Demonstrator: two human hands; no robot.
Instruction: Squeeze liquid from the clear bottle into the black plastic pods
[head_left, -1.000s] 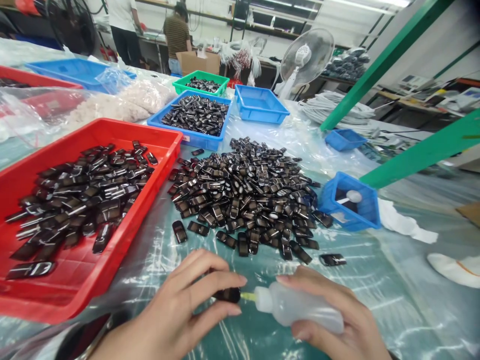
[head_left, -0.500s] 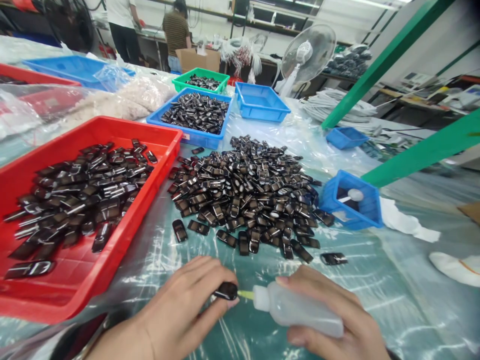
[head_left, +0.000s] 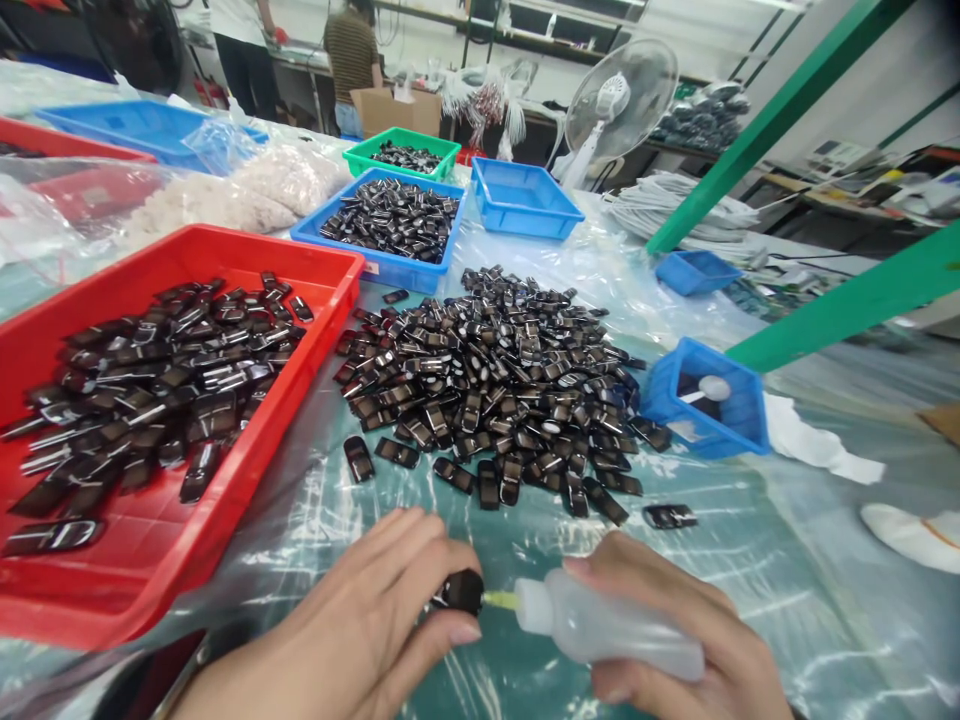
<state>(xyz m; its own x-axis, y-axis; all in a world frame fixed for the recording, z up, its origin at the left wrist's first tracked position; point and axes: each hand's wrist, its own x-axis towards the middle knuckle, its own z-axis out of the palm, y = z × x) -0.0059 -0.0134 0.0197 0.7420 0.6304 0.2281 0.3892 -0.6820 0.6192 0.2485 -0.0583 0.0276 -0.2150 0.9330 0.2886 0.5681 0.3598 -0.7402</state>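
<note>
Between the thumb and fingers of my left hand (head_left: 390,600) is a small glossy black plastic piece (head_left: 461,592), shaped like a tiny car body. My right hand (head_left: 675,630) is wrapped round a translucent white squeeze bottle (head_left: 622,620), lying nearly level. Its thin yellow-green nozzle (head_left: 499,600) points left, with the tip at the end of the black piece; whether they touch I cannot tell. Just beyond both hands spreads a big pile of similar black pieces (head_left: 495,380). A red tray (head_left: 300,430) holding more of them lies to the left.
A blue tray (head_left: 409,272) and a green tray (head_left: 360,158) with black pieces stand behind the pile. Further right are another blue tray (head_left: 529,215) and a small blue bin (head_left: 727,420) with a white spoon-like item (head_left: 712,388). Green posts (head_left: 847,300) slant at right; a fan (head_left: 615,100) stands behind.
The black piece has turned slightly in my left fingers. My right hand and the bottle have shifted a little to the right, still level with the piece.
</note>
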